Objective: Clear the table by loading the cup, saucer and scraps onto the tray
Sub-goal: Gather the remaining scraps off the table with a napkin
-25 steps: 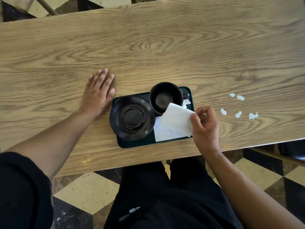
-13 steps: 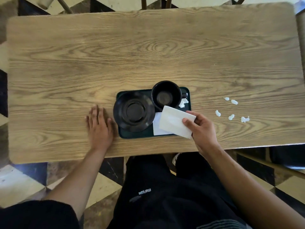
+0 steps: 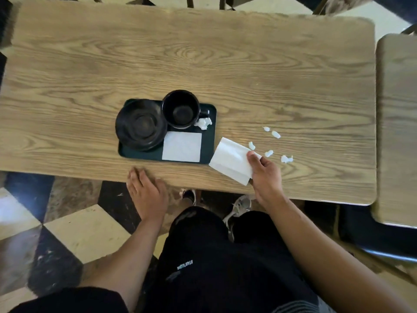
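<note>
Right hand [image 3: 266, 175] pinches napkin [image 3: 232, 159], seemingly just beside scraps [image 3: 269, 153].

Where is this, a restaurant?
Probably a cafe. A black cup and saucer sit on a serving tray, a second table stands alongside, and the floor is checkered tile.

Right hand [image 3: 266, 175] pinching napkin [image 3: 232, 160], seemingly.
</note>
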The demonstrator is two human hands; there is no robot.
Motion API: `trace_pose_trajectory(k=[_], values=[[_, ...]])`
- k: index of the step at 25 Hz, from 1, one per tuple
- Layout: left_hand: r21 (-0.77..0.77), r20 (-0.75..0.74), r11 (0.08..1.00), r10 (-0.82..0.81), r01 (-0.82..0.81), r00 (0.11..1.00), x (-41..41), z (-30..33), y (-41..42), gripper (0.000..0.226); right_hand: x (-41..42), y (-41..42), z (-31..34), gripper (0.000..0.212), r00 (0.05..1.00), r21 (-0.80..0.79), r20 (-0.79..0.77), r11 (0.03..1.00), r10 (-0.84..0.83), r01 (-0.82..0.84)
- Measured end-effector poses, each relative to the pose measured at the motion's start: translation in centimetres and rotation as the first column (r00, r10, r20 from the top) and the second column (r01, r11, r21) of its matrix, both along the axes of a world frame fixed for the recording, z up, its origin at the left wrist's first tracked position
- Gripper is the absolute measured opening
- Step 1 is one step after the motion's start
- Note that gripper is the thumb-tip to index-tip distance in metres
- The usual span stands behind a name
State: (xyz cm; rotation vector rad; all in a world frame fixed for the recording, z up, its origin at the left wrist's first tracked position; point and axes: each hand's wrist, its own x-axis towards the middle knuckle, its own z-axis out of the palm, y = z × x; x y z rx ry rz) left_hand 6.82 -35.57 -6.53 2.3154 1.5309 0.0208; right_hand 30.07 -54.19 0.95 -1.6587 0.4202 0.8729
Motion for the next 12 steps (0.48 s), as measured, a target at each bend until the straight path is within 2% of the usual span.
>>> trace_pose_trajectory(k=[3,4,5,6,8,10,12], values=[[0.019,0.032,1.000,-0.011,0.010,0.999,2.8,0.9,-5.5,0.049,1.0,-3.1,0.1,0.036,1.000,0.027,0.003,0.999,-0.018,0.018],[0.029,0.070,0.997,-0.075,0.073,0.995,3.9,1.3,-7.0,0.044,1.4,-4.0,0.3,0.037,0.999,0.035,0.000,0.999,-0.038,0.038],[0.040,0.114,0.978,-0.206,0.203,0.972,4.8,1.4,-8.4,0.040,1.8,-4.8,0.4,0.036,0.998,0.044,-0.011,0.997,-0.064,0.064],[0.049,0.147,0.927,-0.374,0.371,0.916,5.8,1.4,-9.8,0.039,2.2,-5.7,0.6,0.035,0.996,0.055,-0.028,0.994,-0.089,0.091],[0.028,0.189,0.755,-0.647,0.655,0.739,8.1,0.9,-11.5,0.043,3.3,-7.1,0.6,0.033,0.990,0.078,-0.054,0.988,-0.133,0.137],[0.024,0.212,0.643,-0.752,0.766,0.625,10.6,0.1,-11.2,0.048,4.4,-8.3,0.2,0.033,0.983,0.110,-0.067,0.978,-0.168,0.175],[0.039,0.207,0.619,-0.773,0.785,0.599,12.6,-0.5,-9.9,0.051,5.5,-9.1,-0.3,0.031,0.980,0.164,-0.067,0.967,-0.187,0.196]])
